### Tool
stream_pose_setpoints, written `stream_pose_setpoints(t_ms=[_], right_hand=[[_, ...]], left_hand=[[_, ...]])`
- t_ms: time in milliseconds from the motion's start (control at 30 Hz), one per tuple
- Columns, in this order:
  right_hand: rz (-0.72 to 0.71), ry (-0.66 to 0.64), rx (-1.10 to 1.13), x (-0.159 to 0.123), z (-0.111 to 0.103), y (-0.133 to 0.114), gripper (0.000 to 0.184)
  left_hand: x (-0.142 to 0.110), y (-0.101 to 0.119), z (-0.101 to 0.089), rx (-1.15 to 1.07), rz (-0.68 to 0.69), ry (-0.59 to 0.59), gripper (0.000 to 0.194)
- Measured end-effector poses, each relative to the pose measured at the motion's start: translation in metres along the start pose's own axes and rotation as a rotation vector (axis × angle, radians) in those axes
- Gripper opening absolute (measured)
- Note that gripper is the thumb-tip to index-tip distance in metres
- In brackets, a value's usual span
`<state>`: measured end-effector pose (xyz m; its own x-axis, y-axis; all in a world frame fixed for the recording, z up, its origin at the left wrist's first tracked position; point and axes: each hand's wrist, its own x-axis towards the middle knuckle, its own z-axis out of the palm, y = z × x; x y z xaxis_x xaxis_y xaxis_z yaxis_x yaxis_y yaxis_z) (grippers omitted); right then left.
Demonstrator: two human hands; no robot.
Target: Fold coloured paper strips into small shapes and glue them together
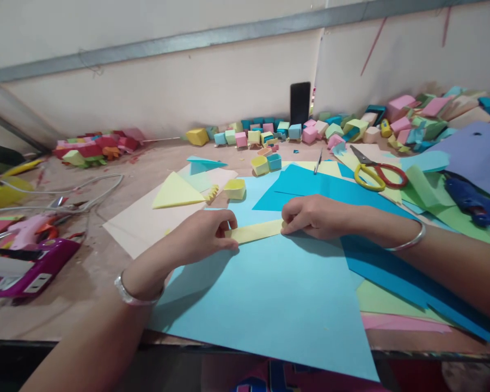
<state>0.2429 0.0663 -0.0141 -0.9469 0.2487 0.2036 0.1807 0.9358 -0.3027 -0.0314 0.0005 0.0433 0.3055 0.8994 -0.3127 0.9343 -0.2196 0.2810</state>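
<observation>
Evenly, the left hand (204, 234) and the right hand (310, 218) pinch opposite ends of a narrow pale-yellow paper strip (256, 233) over a large light-blue paper sheet (269, 294); whether strip and sheet touch cannot be told. The sheet spreads broadly toward the person, its near edge overhanging the front edge of the brown tabletop (81, 272). Just beyond the strip sits a small yellow paper box (234, 189). A bright-blue paper sheet (306, 182) runs beneath the right forearm, with red-and-yellow-handled metal scissors (371, 163) farther out.
</observation>
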Motion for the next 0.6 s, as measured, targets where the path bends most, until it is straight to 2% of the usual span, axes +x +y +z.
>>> stream_pose_setpoints(t_ms=[67, 133, 333, 500, 600], right_hand=[[-0.002, 0.006, 0.014, -0.0001, 0.0005, 0.0003, 0.030], [-0.001, 0.008, 0.016, -0.0002, 0.0010, 0.0006, 0.030], [0.000, 0.010, 0.001, -0.0003, 0.0021, 0.0017, 0.032], [-0.005, 0.008, -0.004, -0.0004, 0.0014, 0.0018, 0.033], [-0.006, 0.009, -0.011, -0.0005, 0.0012, 0.0016, 0.033]], left_hand=[[0.0011, -0.0011, 0.0005, 0.026, 0.032, 0.047, 0.016], [0.0012, -0.0021, 0.0013, 0.025, 0.046, 0.062, 0.014], [0.0005, -0.0014, 0.0026, -0.061, 0.001, -0.035, 0.035], [0.0035, -0.0034, 0.0012, -0.031, 0.056, -0.041, 0.028], [0.0036, -0.0066, -0.0007, -0.117, 0.088, -0.045, 0.023]])
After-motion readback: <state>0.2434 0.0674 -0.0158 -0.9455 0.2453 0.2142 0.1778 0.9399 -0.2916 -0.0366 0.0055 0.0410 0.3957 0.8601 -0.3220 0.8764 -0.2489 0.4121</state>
